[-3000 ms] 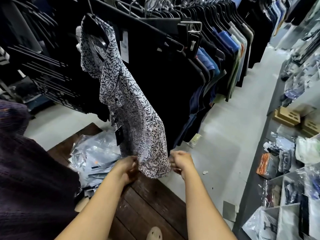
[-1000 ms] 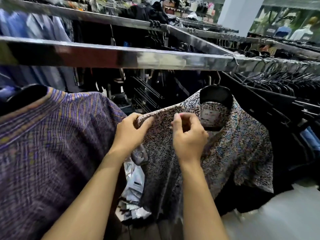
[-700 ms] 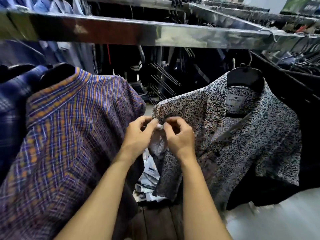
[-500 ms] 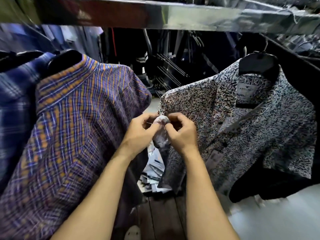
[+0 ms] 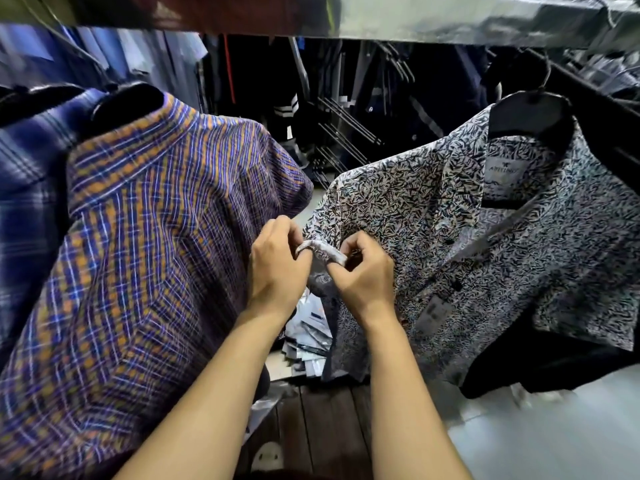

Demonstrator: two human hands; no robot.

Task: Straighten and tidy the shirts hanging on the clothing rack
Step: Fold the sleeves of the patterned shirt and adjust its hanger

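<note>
A white shirt with a dark leaf print [image 5: 433, 209] hangs on a black hanger [image 5: 530, 116] from the metal rail [image 5: 450, 19] at the right. Its near sleeve hem [image 5: 320, 249] is rolled into a pale cuff. My left hand [image 5: 277, 265] pinches the left end of that cuff and my right hand [image 5: 363, 271] pinches the right end. Both hands are closed on the fabric. To the left hangs a purple and orange plaid shirt [image 5: 138, 258], close beside my left hand.
A blue plaid shirt [image 5: 24, 168] hangs at the far left. Dark garments and black hangers [image 5: 346, 133] fill the space behind. Plastic-wrapped packs [image 5: 308, 341] lie on a dark wooden platform [image 5: 322, 427] below. Pale floor [image 5: 554, 427] shows at the lower right.
Three seconds ago my hands held the printed shirt's bottom hem; then they moved up to its shoulder and down to the sleeve hem, which is now rolled between my fingers.
</note>
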